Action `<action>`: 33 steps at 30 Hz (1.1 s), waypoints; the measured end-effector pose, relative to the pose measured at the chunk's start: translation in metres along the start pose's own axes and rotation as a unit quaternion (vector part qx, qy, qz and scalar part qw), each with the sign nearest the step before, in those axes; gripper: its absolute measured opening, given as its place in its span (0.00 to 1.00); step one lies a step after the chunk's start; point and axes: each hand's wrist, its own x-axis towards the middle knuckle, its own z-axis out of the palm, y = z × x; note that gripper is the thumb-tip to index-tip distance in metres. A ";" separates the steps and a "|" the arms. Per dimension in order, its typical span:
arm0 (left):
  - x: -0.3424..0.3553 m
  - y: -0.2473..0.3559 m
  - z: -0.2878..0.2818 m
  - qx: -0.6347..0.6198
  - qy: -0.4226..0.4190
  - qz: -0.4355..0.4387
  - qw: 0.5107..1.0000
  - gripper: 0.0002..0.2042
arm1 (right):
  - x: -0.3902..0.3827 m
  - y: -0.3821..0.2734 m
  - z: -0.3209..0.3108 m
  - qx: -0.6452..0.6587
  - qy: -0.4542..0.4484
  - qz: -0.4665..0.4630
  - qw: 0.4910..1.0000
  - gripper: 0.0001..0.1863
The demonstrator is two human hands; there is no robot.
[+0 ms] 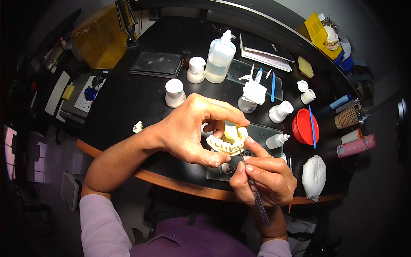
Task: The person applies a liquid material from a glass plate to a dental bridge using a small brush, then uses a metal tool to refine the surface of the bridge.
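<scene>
My left hand grips a yellowish dental cast between thumb and fingers, its row of teeth turned toward me. In my right hand is a slim dark metal hand tool, held like a pen; its tip meets the front teeth of the cast. Whether that tool is tweezers or a carver I cannot tell. White residue marks my left thumb. Beneath the hands lies a glass slab, partly hidden, with a small white dropper bottle on its right side.
Behind my hands stand a large clear bottle and white jars. To the right are a red bowl with a blue stick across it, a crumpled white wad and a pink bottle. A wooden edge borders the black table.
</scene>
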 end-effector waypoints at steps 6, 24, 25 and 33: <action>0.001 0.001 0.000 -0.002 -0.001 0.001 1.000 0.34 | -0.001 0.001 0.000 0.011 0.007 0.002 1.000 0.17; 0.000 -0.007 -0.012 0.368 0.080 0.068 0.924 0.31 | -0.008 0.001 -0.019 0.107 0.105 0.118 0.982 0.12; -0.001 -0.013 -0.014 0.396 0.103 0.094 0.908 0.31 | -0.012 0.001 -0.023 0.101 0.109 0.121 0.981 0.11; -0.001 -0.015 -0.016 0.335 0.119 0.075 0.932 0.32 | -0.017 0.007 -0.086 -0.151 -0.173 0.142 0.963 0.10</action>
